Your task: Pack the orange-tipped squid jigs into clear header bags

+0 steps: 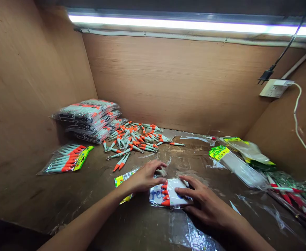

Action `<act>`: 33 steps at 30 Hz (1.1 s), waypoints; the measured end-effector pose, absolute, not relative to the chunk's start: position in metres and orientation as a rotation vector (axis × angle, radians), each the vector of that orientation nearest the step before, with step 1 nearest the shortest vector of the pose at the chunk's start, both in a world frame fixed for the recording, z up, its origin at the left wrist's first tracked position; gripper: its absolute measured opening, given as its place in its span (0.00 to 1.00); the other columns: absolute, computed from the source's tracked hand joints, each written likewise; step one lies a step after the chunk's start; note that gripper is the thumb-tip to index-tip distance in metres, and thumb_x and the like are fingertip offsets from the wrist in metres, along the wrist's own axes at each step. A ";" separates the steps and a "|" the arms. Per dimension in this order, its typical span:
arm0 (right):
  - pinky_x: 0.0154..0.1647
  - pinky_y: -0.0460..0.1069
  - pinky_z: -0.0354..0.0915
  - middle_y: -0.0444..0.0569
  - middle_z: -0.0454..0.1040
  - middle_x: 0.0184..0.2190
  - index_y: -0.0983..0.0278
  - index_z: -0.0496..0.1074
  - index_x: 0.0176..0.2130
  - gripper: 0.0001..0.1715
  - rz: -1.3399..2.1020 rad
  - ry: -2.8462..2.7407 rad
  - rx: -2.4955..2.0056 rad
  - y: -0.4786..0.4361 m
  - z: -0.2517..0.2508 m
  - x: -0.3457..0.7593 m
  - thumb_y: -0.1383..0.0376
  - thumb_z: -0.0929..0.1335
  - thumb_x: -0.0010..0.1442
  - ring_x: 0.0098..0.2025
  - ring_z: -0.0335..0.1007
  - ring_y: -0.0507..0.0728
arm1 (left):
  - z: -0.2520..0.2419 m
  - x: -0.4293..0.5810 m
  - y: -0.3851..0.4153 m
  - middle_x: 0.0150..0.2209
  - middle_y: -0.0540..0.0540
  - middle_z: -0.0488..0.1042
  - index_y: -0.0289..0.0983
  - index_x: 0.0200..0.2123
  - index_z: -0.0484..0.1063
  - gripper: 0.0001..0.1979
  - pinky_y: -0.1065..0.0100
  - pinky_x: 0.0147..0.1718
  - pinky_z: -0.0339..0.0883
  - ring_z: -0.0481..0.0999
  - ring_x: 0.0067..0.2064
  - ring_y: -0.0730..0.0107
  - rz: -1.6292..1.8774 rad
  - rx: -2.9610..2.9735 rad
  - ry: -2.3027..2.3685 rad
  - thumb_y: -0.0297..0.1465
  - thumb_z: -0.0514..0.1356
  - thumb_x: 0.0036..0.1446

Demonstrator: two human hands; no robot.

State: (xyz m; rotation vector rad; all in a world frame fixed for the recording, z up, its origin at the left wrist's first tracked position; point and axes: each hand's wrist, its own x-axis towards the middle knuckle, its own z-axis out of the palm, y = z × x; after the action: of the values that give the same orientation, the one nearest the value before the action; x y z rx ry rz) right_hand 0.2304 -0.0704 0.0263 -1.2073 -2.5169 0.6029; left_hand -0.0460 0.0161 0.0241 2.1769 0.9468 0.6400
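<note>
A clear plastic packet (168,196) with a white card and several orange-tipped fishing lures inside lies on the brown table (64,195). My left hand (146,176) rests on its left end, fingers bent and pressing the bag down. My right hand (205,202) lies on its right end, fingers stretched flat over the bag. A yellow label (119,180) shows under my left hand.
A loose heap of orange-tipped lures (134,139) sits at the back. Stacked filled packets (90,116) stand at back left, one filled packet (65,160) lies at left. Empty bags with yellow-green labels (236,157) lie right. Wall socket (273,89) and cable at right.
</note>
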 end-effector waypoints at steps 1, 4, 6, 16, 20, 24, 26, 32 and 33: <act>0.66 0.61 0.54 0.49 0.51 0.69 0.49 0.67 0.60 0.29 0.623 -2.496 -1.213 -0.070 0.024 0.232 0.64 0.70 0.60 0.69 0.50 0.64 | 0.028 -0.053 0.017 0.50 0.44 0.72 0.43 0.55 0.69 0.28 0.62 0.47 0.67 0.73 0.48 0.59 0.557 2.218 0.925 0.44 0.67 0.52; 0.66 0.62 0.54 0.51 0.52 0.69 0.51 0.68 0.59 0.29 0.686 -2.447 -1.219 -0.067 0.019 0.236 0.63 0.70 0.59 0.68 0.52 0.65 | 0.034 -0.067 0.018 0.52 0.45 0.70 0.46 0.58 0.67 0.36 0.59 0.52 0.64 0.70 0.52 0.54 0.361 2.302 0.884 0.46 0.71 0.46; 0.66 0.63 0.54 0.52 0.53 0.69 0.52 0.68 0.60 0.30 0.721 -2.429 -1.219 -0.065 0.017 0.238 0.62 0.71 0.59 0.68 0.53 0.66 | 0.035 -0.069 0.017 0.53 0.45 0.68 0.48 0.60 0.66 0.40 0.57 0.54 0.62 0.67 0.55 0.51 0.302 2.351 0.882 0.47 0.72 0.42; 0.64 0.66 0.56 0.52 0.56 0.68 0.53 0.69 0.58 0.27 0.723 -2.379 -1.198 -0.064 0.015 0.235 0.60 0.70 0.60 0.66 0.56 0.67 | 0.033 -0.067 0.010 0.54 0.45 0.63 0.52 0.62 0.63 0.52 0.56 0.56 0.59 0.64 0.56 0.48 0.239 2.428 0.838 0.52 0.74 0.31; 0.64 0.65 0.56 0.52 0.56 0.68 0.53 0.69 0.59 0.27 0.733 -2.368 -1.183 -0.062 0.012 0.236 0.59 0.71 0.60 0.66 0.56 0.67 | 0.027 -0.061 0.008 0.54 0.43 0.63 0.50 0.65 0.58 0.55 0.55 0.56 0.59 0.64 0.55 0.47 0.268 2.432 0.881 0.56 0.72 0.34; 0.64 0.65 0.56 0.54 0.57 0.67 0.54 0.69 0.59 0.27 0.734 -2.360 -1.161 -0.061 0.012 0.238 0.57 0.70 0.61 0.66 0.56 0.67 | 0.019 -0.044 -0.001 0.54 0.41 0.62 0.48 0.67 0.55 0.55 0.52 0.57 0.59 0.63 0.56 0.46 0.339 2.468 0.952 0.59 0.68 0.39; 0.64 0.65 0.56 0.55 0.58 0.67 0.55 0.67 0.61 0.29 0.733 -2.342 -1.161 -0.060 0.011 0.239 0.56 0.70 0.62 0.66 0.56 0.66 | 0.016 -0.037 -0.005 0.54 0.40 0.62 0.47 0.66 0.57 0.54 0.51 0.56 0.59 0.63 0.55 0.46 0.352 2.498 0.961 0.59 0.68 0.38; 0.63 0.63 0.58 0.56 0.62 0.64 0.56 0.65 0.62 0.33 0.720 -2.229 -1.096 -0.060 0.012 0.236 0.57 0.72 0.59 0.64 0.58 0.66 | 0.017 -0.025 -0.011 0.53 0.41 0.63 0.46 0.60 0.64 0.48 0.50 0.53 0.59 0.63 0.54 0.45 0.370 2.477 1.036 0.60 0.67 0.38; 0.63 0.62 0.58 0.56 0.63 0.63 0.57 0.65 0.62 0.34 0.713 -2.206 -1.082 -0.060 0.013 0.235 0.57 0.73 0.59 0.64 0.59 0.66 | 0.018 -0.023 -0.012 0.52 0.41 0.64 0.45 0.59 0.65 0.47 0.49 0.52 0.59 0.64 0.53 0.45 0.378 2.469 1.051 0.60 0.67 0.38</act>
State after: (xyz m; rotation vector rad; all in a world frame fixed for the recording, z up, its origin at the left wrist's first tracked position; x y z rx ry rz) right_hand 0.2350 -0.0604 0.0132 -1.0816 -2.2057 0.7133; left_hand -0.0230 -0.0117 0.0179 2.4695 1.0506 0.3778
